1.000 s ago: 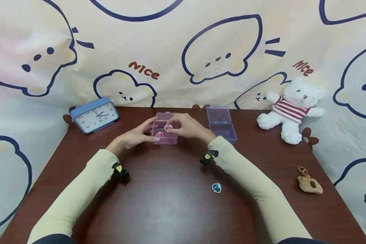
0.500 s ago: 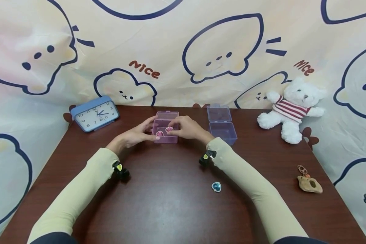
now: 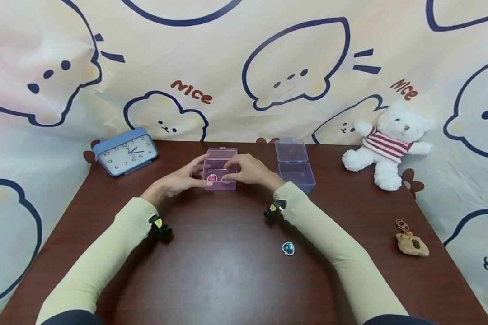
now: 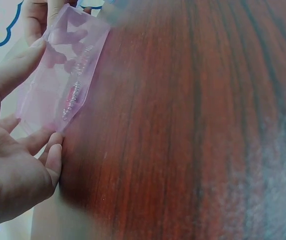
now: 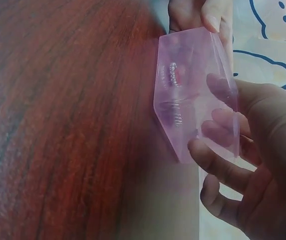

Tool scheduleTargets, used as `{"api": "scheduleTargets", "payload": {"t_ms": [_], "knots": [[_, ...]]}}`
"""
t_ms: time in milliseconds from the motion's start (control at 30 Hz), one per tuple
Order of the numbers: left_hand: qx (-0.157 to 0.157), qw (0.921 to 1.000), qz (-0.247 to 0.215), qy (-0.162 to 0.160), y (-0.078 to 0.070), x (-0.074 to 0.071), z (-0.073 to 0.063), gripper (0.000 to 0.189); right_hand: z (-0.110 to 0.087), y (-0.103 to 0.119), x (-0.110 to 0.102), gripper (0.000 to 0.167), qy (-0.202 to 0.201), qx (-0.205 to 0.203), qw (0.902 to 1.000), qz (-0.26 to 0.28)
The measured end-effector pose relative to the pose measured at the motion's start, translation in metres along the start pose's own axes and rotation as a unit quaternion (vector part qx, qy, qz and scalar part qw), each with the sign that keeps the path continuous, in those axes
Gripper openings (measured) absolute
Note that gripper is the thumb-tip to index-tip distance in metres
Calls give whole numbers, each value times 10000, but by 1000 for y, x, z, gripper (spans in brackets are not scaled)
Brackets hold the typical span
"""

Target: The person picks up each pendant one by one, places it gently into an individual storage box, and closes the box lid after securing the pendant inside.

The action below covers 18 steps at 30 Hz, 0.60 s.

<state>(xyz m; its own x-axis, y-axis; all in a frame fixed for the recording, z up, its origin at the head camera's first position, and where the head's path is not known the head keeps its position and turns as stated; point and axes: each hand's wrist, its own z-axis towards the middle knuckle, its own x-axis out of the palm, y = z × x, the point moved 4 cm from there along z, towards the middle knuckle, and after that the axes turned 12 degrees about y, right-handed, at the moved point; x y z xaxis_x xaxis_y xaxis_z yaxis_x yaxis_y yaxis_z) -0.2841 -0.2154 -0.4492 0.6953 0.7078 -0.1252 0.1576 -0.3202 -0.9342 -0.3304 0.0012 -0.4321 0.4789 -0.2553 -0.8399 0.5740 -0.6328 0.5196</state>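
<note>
A clear pink plastic box (image 3: 220,186) stands with its hinged lid (image 3: 222,154) raised near the table's back edge. My left hand (image 3: 178,178) holds its left side, thumb at the front corner and fingers round the side. Inside lies a pink heart-shaped gem (image 3: 212,178) with a pale beaded rim. A second beaded gem (image 5: 178,114) shows through the wall on the box floor; in the head view my right fingers mostly cover it. My right hand (image 3: 250,170) reaches over the right side, thumb and some fingertips inside, apart, with nothing seen between them.
To the right stands an open clear violet box (image 3: 297,176). A blue heart-shaped gem (image 3: 288,248) lies nearer the front. A blue clock (image 3: 126,152) sits back left, a white teddy bear (image 3: 390,144) back right, and a beige keychain (image 3: 412,244) at the right edge.
My right hand has lowered the second pink gem into the pink box and let go of it there. My left hand has kept its hold on the box.
</note>
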Motion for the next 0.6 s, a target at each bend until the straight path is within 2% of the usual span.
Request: {"api": "scheduleTargets", "payload": {"t_ms": [133, 300, 500, 600], "knots": [[-54, 10000, 7, 4, 1, 1, 2, 94, -3, 0, 0, 39, 100, 7, 9999, -87], [-70, 10000, 1, 8, 1, 3, 3, 95, -10, 2, -5, 34, -9, -149, 9997, -184], [-61, 10000, -21, -19, 1, 1, 2, 95, -28, 13, -23, 32, -66, -365, 9991, -183], [72, 9999, -138, 14, -1, 1, 2, 97, -40, 18, -35, 32, -101, -599, 9981, -135]]}}
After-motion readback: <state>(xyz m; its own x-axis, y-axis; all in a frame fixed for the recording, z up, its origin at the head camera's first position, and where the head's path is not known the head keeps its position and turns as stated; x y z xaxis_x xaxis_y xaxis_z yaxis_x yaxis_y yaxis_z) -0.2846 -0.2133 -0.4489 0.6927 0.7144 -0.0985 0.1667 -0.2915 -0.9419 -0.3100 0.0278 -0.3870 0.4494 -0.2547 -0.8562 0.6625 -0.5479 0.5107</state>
